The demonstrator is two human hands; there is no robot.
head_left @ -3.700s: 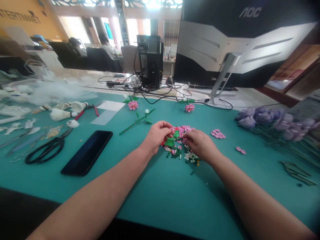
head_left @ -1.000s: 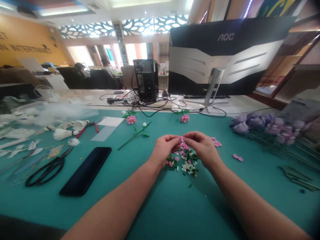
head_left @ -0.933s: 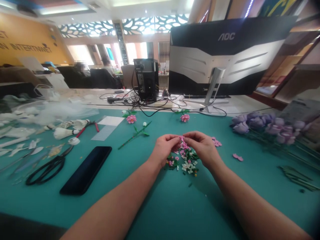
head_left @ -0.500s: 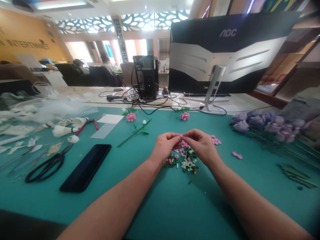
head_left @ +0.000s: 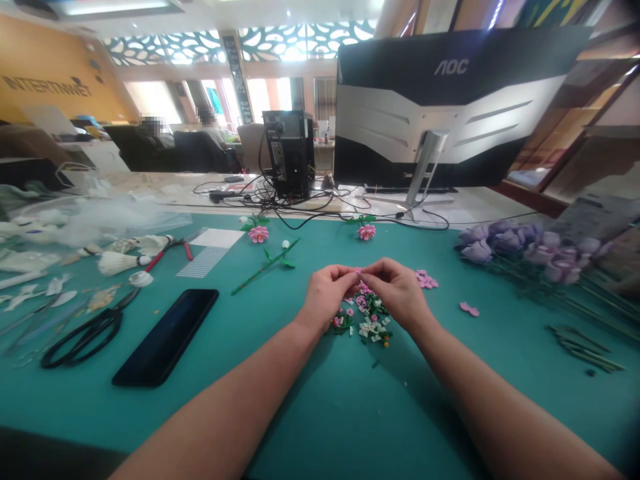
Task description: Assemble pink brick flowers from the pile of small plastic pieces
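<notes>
The small pink plastic piece [head_left: 358, 271] sat pinched where the fingertips of the left hand [head_left: 327, 297] and the right hand [head_left: 395, 293] met, just above the pile; both hands were curled closed on it, though the fingers hid most of it and its exact shape could not be made out. Directly beneath lay a loose heap of pink, green and white brick-style flower parts [head_left: 363, 313] on the teal cutting mat [head_left: 320, 413]. Such a tiny part could slip if the pinch loosened, and a dropped piece would be hard to pick out from that heap of similar colours. A wrist or forearm lowered too far could also drag through the heap and scatter parts toward the mat's edge. Nothing held the pieces: the heap and the pink petal pieces [head_left: 427, 280] to the right lay directly on the mat, with no tray or box around them. Farther left, a crumpled clear plastic wrap [head_left: 115, 220] lay near the shuttlecocks [head_left: 120, 262] and black-handled scissors [head_left: 85, 347], though whether it held anything could not be told.
</notes>
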